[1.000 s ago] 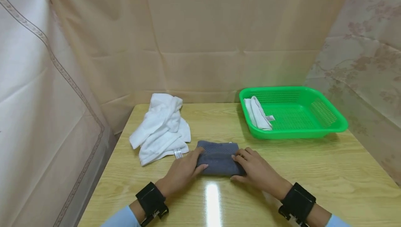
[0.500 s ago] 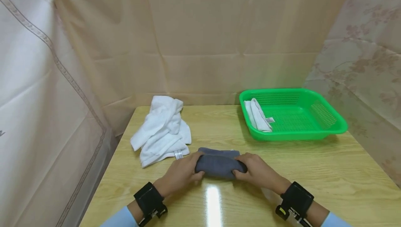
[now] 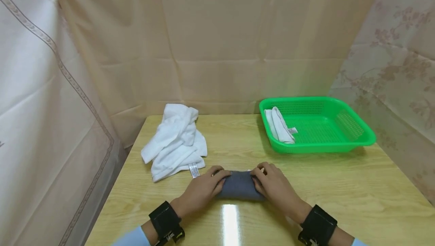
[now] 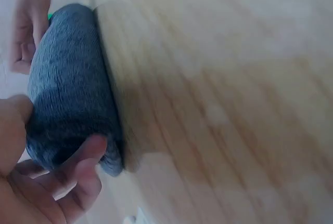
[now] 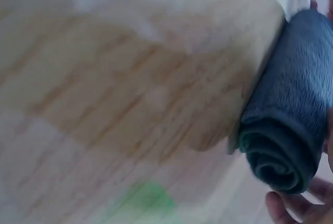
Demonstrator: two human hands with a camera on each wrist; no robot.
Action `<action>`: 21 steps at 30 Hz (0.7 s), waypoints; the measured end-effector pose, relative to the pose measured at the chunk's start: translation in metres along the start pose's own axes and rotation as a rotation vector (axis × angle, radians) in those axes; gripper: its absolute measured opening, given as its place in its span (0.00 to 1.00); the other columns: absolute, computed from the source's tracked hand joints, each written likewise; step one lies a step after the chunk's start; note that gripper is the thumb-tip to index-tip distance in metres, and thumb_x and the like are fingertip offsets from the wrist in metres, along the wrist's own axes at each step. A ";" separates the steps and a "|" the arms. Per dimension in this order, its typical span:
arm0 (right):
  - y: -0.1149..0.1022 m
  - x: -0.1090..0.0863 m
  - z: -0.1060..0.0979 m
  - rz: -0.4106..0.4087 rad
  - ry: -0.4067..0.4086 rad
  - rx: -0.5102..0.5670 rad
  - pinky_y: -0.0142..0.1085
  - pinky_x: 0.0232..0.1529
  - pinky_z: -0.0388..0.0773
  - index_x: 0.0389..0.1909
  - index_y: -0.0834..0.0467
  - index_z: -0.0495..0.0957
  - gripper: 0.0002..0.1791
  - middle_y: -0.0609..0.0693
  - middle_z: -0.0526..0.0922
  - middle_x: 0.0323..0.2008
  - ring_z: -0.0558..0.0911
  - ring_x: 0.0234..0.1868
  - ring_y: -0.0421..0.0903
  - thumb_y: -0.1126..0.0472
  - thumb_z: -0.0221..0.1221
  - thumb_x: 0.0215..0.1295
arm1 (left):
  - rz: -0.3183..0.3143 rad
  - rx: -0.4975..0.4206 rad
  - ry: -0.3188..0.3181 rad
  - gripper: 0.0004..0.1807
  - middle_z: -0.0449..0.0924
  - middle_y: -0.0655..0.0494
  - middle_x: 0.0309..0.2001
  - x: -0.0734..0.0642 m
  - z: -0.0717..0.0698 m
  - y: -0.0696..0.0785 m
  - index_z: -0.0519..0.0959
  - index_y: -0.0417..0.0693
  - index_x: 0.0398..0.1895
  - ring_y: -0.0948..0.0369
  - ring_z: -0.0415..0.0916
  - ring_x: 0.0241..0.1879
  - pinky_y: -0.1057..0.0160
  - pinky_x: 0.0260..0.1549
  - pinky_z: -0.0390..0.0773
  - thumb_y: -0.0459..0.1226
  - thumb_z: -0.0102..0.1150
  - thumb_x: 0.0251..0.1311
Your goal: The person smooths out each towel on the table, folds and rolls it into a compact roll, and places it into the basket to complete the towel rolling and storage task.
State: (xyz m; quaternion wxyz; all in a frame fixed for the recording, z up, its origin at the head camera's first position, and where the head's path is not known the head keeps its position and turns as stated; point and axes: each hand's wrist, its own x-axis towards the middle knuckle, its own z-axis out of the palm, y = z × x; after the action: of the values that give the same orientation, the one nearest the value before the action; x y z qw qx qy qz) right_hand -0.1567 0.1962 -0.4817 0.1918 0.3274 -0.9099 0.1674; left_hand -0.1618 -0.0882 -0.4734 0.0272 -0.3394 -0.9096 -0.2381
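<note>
A dark grey towel [image 3: 240, 186], rolled into a thick cylinder, lies crosswise on the wooden table between both hands. My left hand [image 3: 203, 188] grips its left end, fingers over the far side; in the left wrist view a fingertip [image 4: 94, 146] lies against that end. At the right end my right hand [image 3: 278, 190] holds the roll the same way, with fingers bent over its far edge. The right wrist view shows the towel's spiral end [image 5: 276, 169], with part of the right hand [image 5: 307, 206] beside it.
Left of the roll lies a crumpled white towel [image 3: 180, 140] with a label. A green plastic basket [image 3: 323, 148] stands at the back right, holding a folded white towel [image 3: 279, 125] along its left side. Beige cloth [image 3: 217, 42] hangs behind the table [image 3: 340, 185].
The grey towel has gone from a flat folded strip to a full roll. Both hands have turned over it, their fingers now on its far side.
</note>
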 end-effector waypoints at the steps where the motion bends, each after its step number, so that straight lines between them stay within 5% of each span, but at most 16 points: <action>1: -0.002 0.000 -0.002 -0.020 0.010 -0.032 0.43 0.37 0.77 0.49 0.54 0.80 0.12 0.52 0.79 0.45 0.78 0.41 0.48 0.64 0.67 0.67 | 0.019 0.014 0.002 0.20 0.75 0.56 0.62 0.000 -0.001 0.002 0.73 0.60 0.71 0.62 0.80 0.49 0.64 0.35 0.82 0.46 0.44 0.82; 4: -0.007 -0.002 -0.006 -0.033 -0.022 -0.074 0.46 0.42 0.78 0.51 0.57 0.83 0.12 0.53 0.82 0.49 0.79 0.46 0.51 0.58 0.64 0.71 | 0.067 0.091 -0.013 0.26 0.73 0.54 0.66 -0.001 -0.002 0.005 0.72 0.55 0.74 0.56 0.78 0.55 0.57 0.45 0.82 0.53 0.48 0.79; 9: -0.018 -0.005 -0.008 0.054 -0.191 -0.079 0.56 0.59 0.75 0.63 0.66 0.78 0.41 0.61 0.80 0.60 0.79 0.60 0.58 0.32 0.56 0.72 | 0.116 0.305 -0.040 0.43 0.74 0.53 0.68 0.002 -0.002 0.004 0.69 0.50 0.75 0.53 0.74 0.56 0.54 0.56 0.76 0.64 0.60 0.64; 13: -0.019 0.000 0.001 0.086 -0.254 -0.060 0.58 0.61 0.73 0.70 0.69 0.69 0.52 0.65 0.77 0.62 0.77 0.63 0.61 0.27 0.58 0.65 | 0.136 0.405 -0.031 0.46 0.77 0.51 0.63 0.011 0.002 0.003 0.72 0.44 0.71 0.54 0.74 0.55 0.57 0.56 0.76 0.65 0.65 0.59; 21: 0.002 0.016 0.016 0.067 -0.250 -0.029 0.57 0.52 0.76 0.69 0.59 0.67 0.51 0.57 0.79 0.56 0.79 0.55 0.55 0.29 0.68 0.56 | 0.060 0.285 -0.119 0.43 0.79 0.50 0.51 0.033 0.005 -0.006 0.71 0.41 0.65 0.55 0.77 0.47 0.57 0.48 0.79 0.56 0.77 0.53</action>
State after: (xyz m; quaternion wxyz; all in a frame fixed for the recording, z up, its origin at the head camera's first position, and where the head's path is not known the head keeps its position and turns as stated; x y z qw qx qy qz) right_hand -0.1734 0.1817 -0.4888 0.0761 0.3122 -0.9395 0.1186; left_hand -0.1903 -0.0704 -0.4737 0.0282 -0.3726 -0.9237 -0.0850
